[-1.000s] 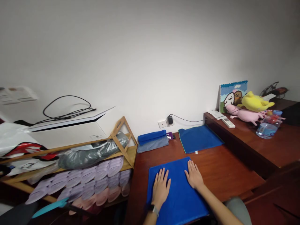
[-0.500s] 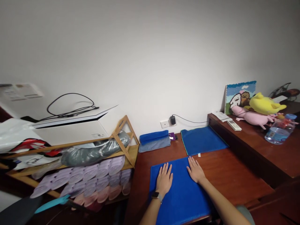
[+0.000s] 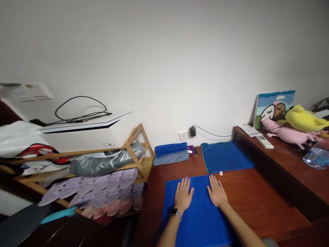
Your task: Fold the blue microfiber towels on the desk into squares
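Resting flat, fingers slightly apart, left hand (image 3: 183, 196) and right hand (image 3: 217, 193) touch the rectangular blue fabric cloth (image 3: 202, 223) beneath them. Spreading looks done; whether smoothing remains cannot be told.

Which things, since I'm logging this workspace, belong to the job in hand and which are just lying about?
In use:
- left hand
- right hand
- blue cloth under both
- perhaps green-edged cloth behind

Seemingly just lying about:
- remote
- pink plush toy
- yellow plush toy
- bottle
- slippers

Both hands, the left hand (image 3: 183, 197) and the right hand (image 3: 217, 192), lie flat on a blue cloth (image 3: 197, 219) on the brown table (image 3: 259, 195).
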`<action>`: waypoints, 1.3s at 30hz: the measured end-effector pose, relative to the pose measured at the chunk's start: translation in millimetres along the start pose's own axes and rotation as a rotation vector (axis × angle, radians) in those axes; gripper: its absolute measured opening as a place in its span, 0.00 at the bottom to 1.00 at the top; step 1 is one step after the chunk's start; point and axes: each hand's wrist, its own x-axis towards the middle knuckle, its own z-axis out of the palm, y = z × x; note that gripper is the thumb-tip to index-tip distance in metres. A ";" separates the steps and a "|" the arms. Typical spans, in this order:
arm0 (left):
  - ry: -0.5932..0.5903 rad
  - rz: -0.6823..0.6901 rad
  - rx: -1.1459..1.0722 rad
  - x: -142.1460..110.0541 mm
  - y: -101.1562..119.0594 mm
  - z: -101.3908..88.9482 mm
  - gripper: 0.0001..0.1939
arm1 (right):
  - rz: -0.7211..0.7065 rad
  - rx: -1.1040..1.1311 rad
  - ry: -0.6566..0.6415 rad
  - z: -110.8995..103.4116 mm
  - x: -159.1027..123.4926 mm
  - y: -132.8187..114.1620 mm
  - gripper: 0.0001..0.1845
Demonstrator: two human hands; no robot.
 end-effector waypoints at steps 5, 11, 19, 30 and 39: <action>0.076 -0.189 0.091 -34.1 -96.5 -12.9 0.34 | 0.009 -0.001 0.002 1.9 -1.1 0.6 0.39; 0.104 -0.186 0.105 -36.3 -105.3 -13.4 0.33 | 0.021 -0.024 -0.041 -5.2 4.9 -2.4 0.39; 0.170 0.108 -0.014 3.9 2.4 -22.5 0.31 | -0.005 0.029 -0.025 -11.8 12.2 -0.7 0.38; 0.034 0.000 -0.095 15.8 50.7 17.0 0.35 | -0.033 0.014 0.016 5.3 13.6 8.6 0.37; 0.062 -0.238 0.113 -34.8 -91.0 -17.7 0.33 | -0.009 -0.012 -0.055 -9.8 14.3 2.4 0.38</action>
